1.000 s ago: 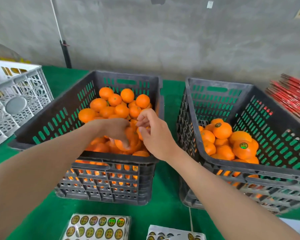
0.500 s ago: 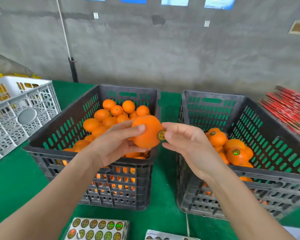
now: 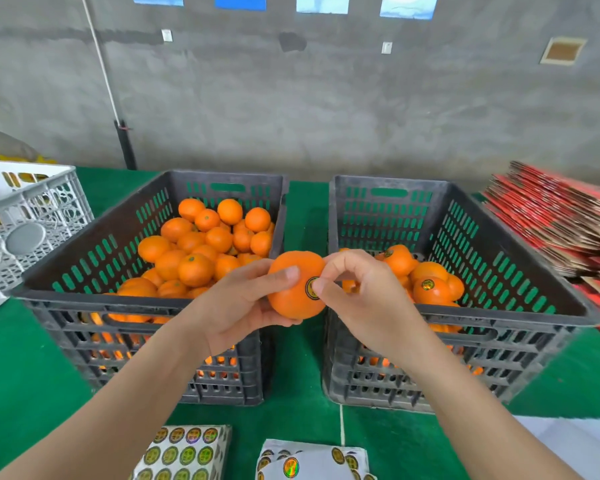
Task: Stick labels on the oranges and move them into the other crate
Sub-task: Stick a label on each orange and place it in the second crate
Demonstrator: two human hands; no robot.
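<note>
Over the green tabletop [image 3: 291, 420], I see the left hand [image 3: 232, 306] now grasping the orange [image 3: 291, 282], lifted from the nine-o'clock crate [image 3: 118, 303], while the right hand [image 3: 357, 299] pinches its fingers [image 3: 321, 284] on the label [image 3: 310, 288], so the three-o'clock crate [image 3: 499, 310] likely comes next.

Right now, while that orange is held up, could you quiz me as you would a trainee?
1. True or false: the left hand holds the orange.
2. The right hand has its thumb on: A) a label sheet, B) the label on the held orange, C) a crate rim?
3. Which black crate's oranges show labels?

Key: 1 true; 2 B; 3 the right crate.
</note>
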